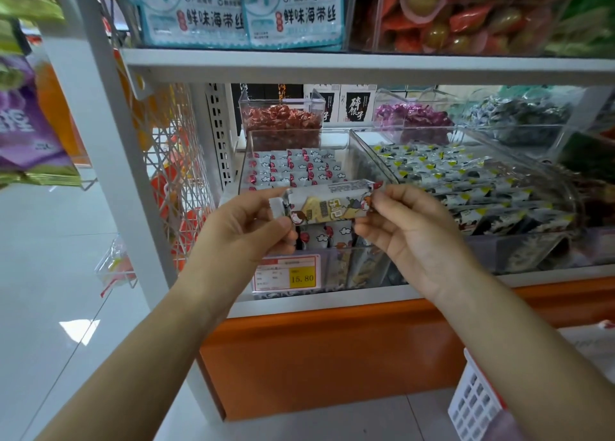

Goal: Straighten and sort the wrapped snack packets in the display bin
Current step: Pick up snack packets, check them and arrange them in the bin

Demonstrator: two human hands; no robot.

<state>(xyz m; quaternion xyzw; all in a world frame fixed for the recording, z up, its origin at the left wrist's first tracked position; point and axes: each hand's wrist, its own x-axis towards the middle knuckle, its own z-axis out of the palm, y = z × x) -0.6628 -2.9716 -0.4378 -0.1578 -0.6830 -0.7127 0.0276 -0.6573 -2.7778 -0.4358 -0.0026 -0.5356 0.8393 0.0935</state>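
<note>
Both hands hold one wrapped snack packet in the air, lying almost level, just above the front part of the clear display bin. The left hand pinches the left end of the packet between thumb and curled fingers. The right hand pinches the right end in the same way. The packet is grey-white with a small red figure and a yellow patch on its wrapper.

The display bin stands at the front edge of the shelf, near the shelf's left end. Inside it, packets of the same kind lie flat in neat rows toward the back. Some more stand upright behind the front wall, under the hands. A price label with a yellow field is fixed on the front of the bin.

Just to the right is a second clear bin filled with packets with yellow marks. Behind, toward the back edge of the shelf, are smaller bins with red sweets and purple sweets. On the upper shelf stand blue-white bags.
</note>
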